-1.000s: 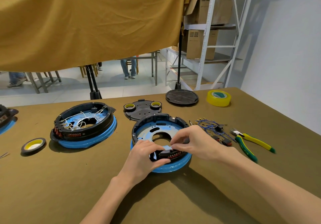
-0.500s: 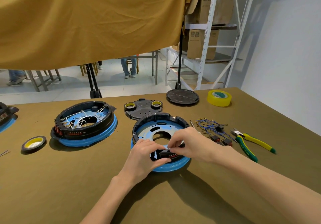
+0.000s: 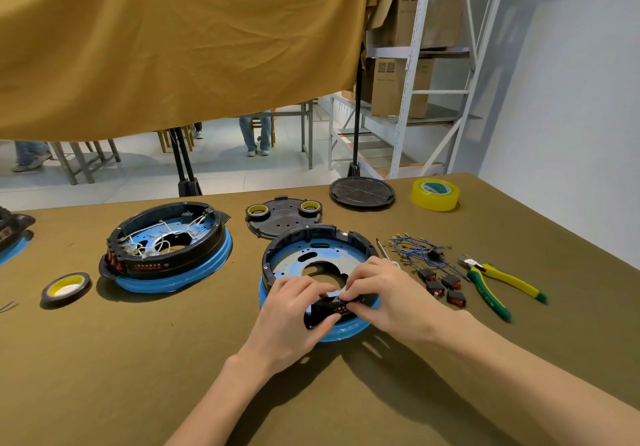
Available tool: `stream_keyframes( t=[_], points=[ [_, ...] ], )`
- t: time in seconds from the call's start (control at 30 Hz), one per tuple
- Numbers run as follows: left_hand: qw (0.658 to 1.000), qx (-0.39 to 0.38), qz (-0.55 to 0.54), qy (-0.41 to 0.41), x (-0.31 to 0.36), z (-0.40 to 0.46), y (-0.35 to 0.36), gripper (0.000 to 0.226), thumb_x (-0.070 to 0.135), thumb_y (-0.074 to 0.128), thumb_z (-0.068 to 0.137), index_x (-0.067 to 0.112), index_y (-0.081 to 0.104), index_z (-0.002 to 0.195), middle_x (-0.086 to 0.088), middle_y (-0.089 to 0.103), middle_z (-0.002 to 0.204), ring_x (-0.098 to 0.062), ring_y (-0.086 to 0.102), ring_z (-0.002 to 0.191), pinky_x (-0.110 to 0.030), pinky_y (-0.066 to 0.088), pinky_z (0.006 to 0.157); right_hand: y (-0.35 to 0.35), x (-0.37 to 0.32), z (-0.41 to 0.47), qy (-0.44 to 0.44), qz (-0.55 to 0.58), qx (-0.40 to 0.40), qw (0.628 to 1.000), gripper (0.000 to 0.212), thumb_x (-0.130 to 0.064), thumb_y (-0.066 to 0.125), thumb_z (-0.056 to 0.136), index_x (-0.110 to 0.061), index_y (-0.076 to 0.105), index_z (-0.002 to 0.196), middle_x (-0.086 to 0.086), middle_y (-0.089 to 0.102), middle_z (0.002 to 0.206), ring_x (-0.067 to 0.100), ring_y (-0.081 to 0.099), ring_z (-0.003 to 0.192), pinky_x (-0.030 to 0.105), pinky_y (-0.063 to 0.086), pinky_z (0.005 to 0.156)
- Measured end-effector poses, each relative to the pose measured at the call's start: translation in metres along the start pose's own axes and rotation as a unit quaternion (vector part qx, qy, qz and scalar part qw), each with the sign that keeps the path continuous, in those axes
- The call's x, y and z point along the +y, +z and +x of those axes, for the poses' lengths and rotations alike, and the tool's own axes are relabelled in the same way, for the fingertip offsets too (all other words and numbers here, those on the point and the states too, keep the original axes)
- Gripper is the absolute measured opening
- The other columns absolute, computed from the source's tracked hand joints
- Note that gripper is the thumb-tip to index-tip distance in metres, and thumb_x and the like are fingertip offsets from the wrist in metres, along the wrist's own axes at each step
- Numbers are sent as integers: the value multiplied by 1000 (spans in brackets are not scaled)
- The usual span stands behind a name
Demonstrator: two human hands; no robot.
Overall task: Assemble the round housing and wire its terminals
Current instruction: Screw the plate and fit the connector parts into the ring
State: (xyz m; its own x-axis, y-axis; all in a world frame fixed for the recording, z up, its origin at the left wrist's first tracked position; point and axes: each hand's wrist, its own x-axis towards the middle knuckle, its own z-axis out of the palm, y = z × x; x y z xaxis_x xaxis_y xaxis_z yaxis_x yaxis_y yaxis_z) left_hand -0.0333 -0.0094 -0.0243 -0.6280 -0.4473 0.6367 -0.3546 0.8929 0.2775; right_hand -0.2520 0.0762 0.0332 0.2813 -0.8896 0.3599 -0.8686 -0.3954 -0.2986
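Centrally, in the head view, the round housing (image 3: 313,258) sits on the olive-brown table (image 3: 104,359), a black ring on a blue base with a pale metal plate inside. Both hands work at its near rim. The left hand (image 3: 291,314) curls its fingers and thumb round a black panel with red lettering (image 3: 332,309) at that rim; the right hand (image 3: 384,293) pinches the same panel from above and the right, fingers bent.

Just right of the housing lie blue wires with brass terminals (image 3: 412,250), a cluster of small black and red switches (image 3: 441,284), and green-and-yellow pliers (image 3: 498,284). A second housing (image 3: 166,245), already strung with white wires, stands to the left, with a roll of dark tape (image 3: 65,288) near it. Farther back rest a black cover plate (image 3: 284,217) bearing two small tape rolls, a round black lid (image 3: 362,192) and a yellow tape roll (image 3: 435,193).
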Motion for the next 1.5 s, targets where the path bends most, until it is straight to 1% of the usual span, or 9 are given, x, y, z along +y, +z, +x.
stream_keyframes(
  t=[0.1, 0.23, 0.37, 0.5, 0.7, 0.93, 1.23, 1.37, 1.5],
  points=[
    [1000, 0, 6, 17, 6, -2, 4, 34, 45, 64, 92, 31, 63, 123, 14, 66, 114, -3, 55, 107, -20, 38, 100, 1, 7, -9, 30, 30, 43, 998, 18, -31, 68, 95, -29, 79, 110, -16, 64, 107, 4, 55, 105, 17, 42, 92],
    [1000, 15, -3, 21, 5, -3, 5, 32, 39, 66, 92, 26, 69, 122, 10, 69, 112, -6, 59, 104, -21, 44, 97, 4, 32, -25, 220, 21, 172, 960, 10, -22, 66, 97, -25, 72, 104, -9, 62, 97, 7, 62, 90, 27, 51, 77],
    [999, 42, -7, 26, 4, -4, 9, 30, 35, 71, 91, 22, 75, 117, 7, 72, 112, -8, 63, 105, -27, 49, 98, 10, 51, -41, 365, -135, 40, 920, 34, -48, 50, 103, -23, 57, 125, -1, 60, 118, 16, 63, 98, 32, 52, 79],
    [999, 42, 3, 15, 7, -2, 12, 27, 37, 69, 92, 26, 70, 116, 9, 70, 111, -7, 61, 102, -30, 49, 95, 18, 53, -43, 349, -121, 26, 929, 44, -47, 63, 97, -21, 48, 130, -1, 65, 120, 16, 63, 103, 32, 56, 82],
    [999, 37, 7, -5, 9, -4, 17, 22, 40, 61, 97, 29, 65, 115, 12, 66, 110, -6, 59, 101, -28, 45, 96, 13, 54, -49, 350, -147, 12, 925, 67, -53, 65, 90, -22, 44, 146, 2, 56, 138, 22, 53, 125, 37, 44, 103],
    [998, 50, 30, 13, 11, -1, 20, 26, 42, 61, 94, 26, 65, 114, 10, 69, 106, -7, 61, 99, -30, 44, 96, -2, 62, -73, 382, -132, 8, 915, 31, -20, 61, 98, -15, 70, 127, 3, 62, 121, 17, 59, 110, 29, 52, 93],
    [998, 53, 17, -16, 17, 7, 16, 20, 39, 74, 87, 27, 68, 102, 13, 71, 96, -5, 63, 91, -26, 43, 85, -5, 54, -80, 367, -134, 32, 920, 14, -26, 56, 104, -22, 64, 115, -3, 68, 110, 16, 61, 101, 34, 54, 84],
    [998, 54, -15, -30, 22, 11, 7, 18, 44, 68, 89, 31, 67, 100, 17, 71, 96, 7, 57, 90, -23, 41, 82, -11, 38, -66, 326, 46, 113, 937, 7, -23, 49, 107, -24, 55, 108, -7, 67, 88, 5, 61, 74, 29, 54, 69],
    [978, 115, -144, -94, 33, 29, -18, 9, 42, 68, 92, 34, 65, 96, 22, 70, 94, 3, 62, 94, -24, 48, 77, -12, 12, -32, 360, 286, 118, 880, 16, -12, 42, 108, -17, 57, 107, 0, 52, 67, 12, 46, 54, 27, 41, 53]
  ],
)
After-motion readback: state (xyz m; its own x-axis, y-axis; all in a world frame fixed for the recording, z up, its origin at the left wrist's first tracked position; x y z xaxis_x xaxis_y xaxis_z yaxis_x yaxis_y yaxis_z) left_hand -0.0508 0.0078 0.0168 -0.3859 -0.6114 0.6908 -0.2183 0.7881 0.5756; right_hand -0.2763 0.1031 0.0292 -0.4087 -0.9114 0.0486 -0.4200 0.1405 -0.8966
